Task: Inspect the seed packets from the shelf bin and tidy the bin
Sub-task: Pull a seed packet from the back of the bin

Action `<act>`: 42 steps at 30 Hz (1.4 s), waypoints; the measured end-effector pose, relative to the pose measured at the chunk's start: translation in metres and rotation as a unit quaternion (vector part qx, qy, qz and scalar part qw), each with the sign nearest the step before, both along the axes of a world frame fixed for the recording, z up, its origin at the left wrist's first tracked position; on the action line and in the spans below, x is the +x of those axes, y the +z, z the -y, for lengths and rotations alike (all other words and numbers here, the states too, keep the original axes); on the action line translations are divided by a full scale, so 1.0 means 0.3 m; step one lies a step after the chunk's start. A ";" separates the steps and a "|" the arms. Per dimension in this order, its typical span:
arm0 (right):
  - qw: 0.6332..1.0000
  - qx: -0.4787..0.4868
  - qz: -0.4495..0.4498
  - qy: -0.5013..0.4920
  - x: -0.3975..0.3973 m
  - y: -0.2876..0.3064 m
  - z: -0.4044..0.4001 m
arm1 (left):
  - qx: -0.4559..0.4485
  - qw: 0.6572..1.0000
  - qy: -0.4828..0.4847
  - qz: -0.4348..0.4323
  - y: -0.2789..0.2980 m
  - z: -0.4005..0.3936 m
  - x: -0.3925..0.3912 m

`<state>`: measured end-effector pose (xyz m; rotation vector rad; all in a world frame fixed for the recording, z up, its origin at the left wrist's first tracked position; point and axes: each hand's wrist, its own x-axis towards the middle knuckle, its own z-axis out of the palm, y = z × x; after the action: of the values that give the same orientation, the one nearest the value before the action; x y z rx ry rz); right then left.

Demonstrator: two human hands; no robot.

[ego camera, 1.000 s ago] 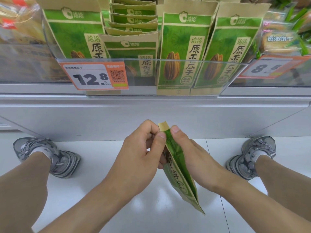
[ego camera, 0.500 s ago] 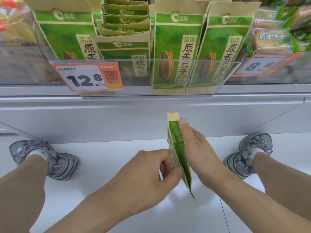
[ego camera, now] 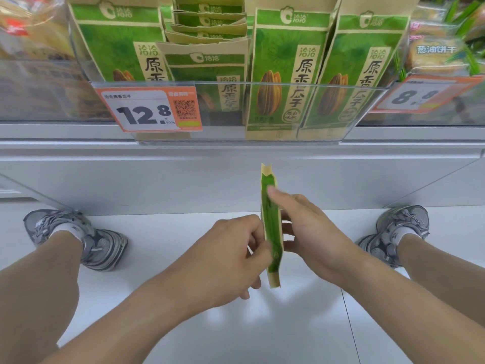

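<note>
Packet [ego camera: 270, 229] sits edge-on and upright between both hands, below the clear shelf bin [ego camera: 262, 111]; I read the left hand [ego camera: 231, 256] as pinching its lower edge and the right hand [ego camera: 312, 229] as bracing the other face, thumb along the top. Risk as I see it: grip is thin, so a turn could let it slip to the floor [ego camera: 262, 324]. Returned carelessly, it could topple the leaning packets in the bin [ego camera: 286, 69].

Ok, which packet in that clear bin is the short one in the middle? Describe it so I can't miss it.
Find the clear bin with the orange 12.8 price tag. Just right of that tag stands the short packet, between the tall packets. It alone sits lower than its neighbours, its brown top edge well below theirs.
</note>
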<state>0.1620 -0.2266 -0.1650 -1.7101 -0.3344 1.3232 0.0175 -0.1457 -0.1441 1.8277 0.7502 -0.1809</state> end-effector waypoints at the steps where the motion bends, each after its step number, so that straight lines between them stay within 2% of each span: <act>1: 0.999 -0.003 -0.017 0.031 0.014 0.010 0.008 | 0.003 1.000 0.004 0.004 0.001 -0.006 -0.003; 5: 0.992 -0.013 -0.030 0.119 0.071 0.038 0.047 | 0.000 1.000 0.021 0.016 -0.004 -0.039 -0.016; 14: 0.986 0.073 -0.114 0.096 0.096 0.036 0.060 | -0.009 0.999 0.027 0.042 0.004 -0.053 -0.011; 18: 0.985 0.079 -0.112 0.102 0.101 0.042 0.059 | -0.010 0.999 0.027 0.045 0.010 -0.063 -0.010; 25: 0.997 0.025 0.007 0.077 0.054 0.048 0.061 | -0.012 1.000 0.011 0.007 -0.009 -0.067 -0.016; 27: 0.986 0.005 0.132 0.101 0.036 0.047 0.059 | -0.003 0.999 0.033 0.009 -0.010 -0.059 -0.012; 29: 0.960 -0.004 0.249 0.127 0.021 0.040 0.056 | 0.001 0.996 0.080 0.037 -0.019 -0.053 -0.004; 31: 0.950 0.024 0.283 0.128 0.013 0.029 0.056 | 0.025 0.989 0.129 0.074 -0.038 -0.057 0.005; 34: 0.963 0.074 0.250 0.074 0.027 0.030 0.053 | 0.052 0.983 0.152 0.091 -0.050 -0.076 0.012; 38: 0.988 0.117 0.098 0.009 0.054 0.050 0.048 | 0.040 0.977 0.175 0.115 -0.037 -0.065 0.024; 40: 0.987 0.129 0.092 0.008 0.039 0.052 0.052 | 0.064 0.970 0.195 0.127 -0.041 -0.049 0.029; 42: 0.982 0.139 0.125 0.030 0.021 0.046 0.055 | 0.077 0.966 0.194 0.154 -0.047 -0.033 0.038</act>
<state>0.1683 -0.2431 -0.1512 -1.6383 -0.6878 1.0475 0.0290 -0.1359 -0.1581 1.7583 0.8993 0.4192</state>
